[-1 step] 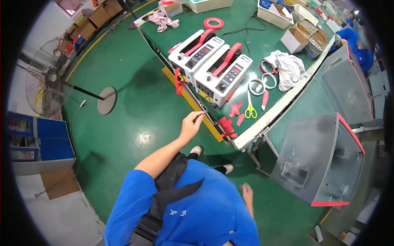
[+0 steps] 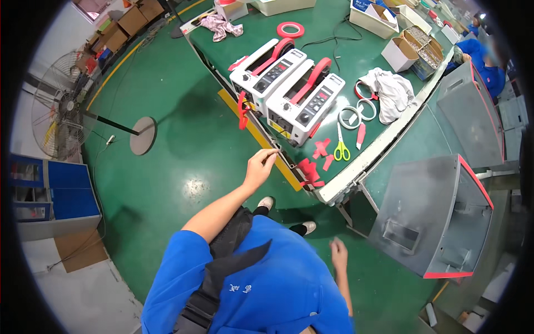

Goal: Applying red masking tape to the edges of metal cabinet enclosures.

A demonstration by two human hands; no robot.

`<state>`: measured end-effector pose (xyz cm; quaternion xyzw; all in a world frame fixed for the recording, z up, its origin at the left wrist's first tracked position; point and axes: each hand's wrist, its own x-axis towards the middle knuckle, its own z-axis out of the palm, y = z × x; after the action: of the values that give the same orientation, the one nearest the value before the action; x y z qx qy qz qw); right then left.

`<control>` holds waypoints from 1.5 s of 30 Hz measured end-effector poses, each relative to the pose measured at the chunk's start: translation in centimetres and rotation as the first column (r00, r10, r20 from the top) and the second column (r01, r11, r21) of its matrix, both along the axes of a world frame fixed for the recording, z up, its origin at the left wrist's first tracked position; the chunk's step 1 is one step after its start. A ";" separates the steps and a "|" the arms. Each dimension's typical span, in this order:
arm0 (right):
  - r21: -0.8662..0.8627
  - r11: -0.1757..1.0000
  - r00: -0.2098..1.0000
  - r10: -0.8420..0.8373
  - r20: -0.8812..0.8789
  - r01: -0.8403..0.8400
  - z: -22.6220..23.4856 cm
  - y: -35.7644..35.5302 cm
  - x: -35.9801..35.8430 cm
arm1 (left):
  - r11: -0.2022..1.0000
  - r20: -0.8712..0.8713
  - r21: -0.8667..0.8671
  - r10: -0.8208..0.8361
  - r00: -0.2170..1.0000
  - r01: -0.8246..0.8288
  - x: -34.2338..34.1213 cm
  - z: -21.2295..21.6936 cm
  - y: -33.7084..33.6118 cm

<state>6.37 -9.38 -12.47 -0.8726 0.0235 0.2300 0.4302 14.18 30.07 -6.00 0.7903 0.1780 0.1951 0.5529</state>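
Note:
My left hand (image 2: 260,167) is raised in front of me, thumb and forefinger pinched together, with nothing visible between them. It hovers just short of the green table's edge (image 2: 356,167), near several red tape strips (image 2: 309,171) stuck there. Two white tape dispenser machines (image 2: 289,86) with red tape stand side by side just beyond. Yellow-handled scissors (image 2: 341,149) lie to the right of the machines. My right hand (image 2: 338,255) hangs low at my side with loose fingers and holds nothing.
White tape rolls (image 2: 356,114), a white cloth (image 2: 390,89), a red tape roll (image 2: 290,29) and cardboard boxes (image 2: 401,53) lie on the table. A grey metal cabinet (image 2: 428,217) stands to my right. A floor fan (image 2: 61,111) and blue cabinet (image 2: 50,189) stand left. Another person (image 2: 489,61) works at the far right.

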 end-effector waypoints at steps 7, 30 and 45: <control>0.108 0.962 0.822 0.154 0.549 -0.252 10.9 23.2 14.7 | 0.841 -0.054 -0.537 0.047 0.997 -0.068 6.1 0.1 4.1; 0.167 0.986 0.826 -0.105 0.553 0.014 9.8 26.8 16.4 | 0.415 -0.227 -0.850 0.269 0.936 -0.325 9.6 0.4 2.6; -0.036 0.999 0.836 -0.007 0.548 0.032 7.2 30.1 19.4 | 0.518 -0.285 -0.776 0.221 0.933 -0.360 9.9 0.3 3.2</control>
<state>25.78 20.74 -5.26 -0.9109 -0.0867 -0.0339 0.4019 24.11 33.28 -5.69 0.4160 0.4185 0.1200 0.7984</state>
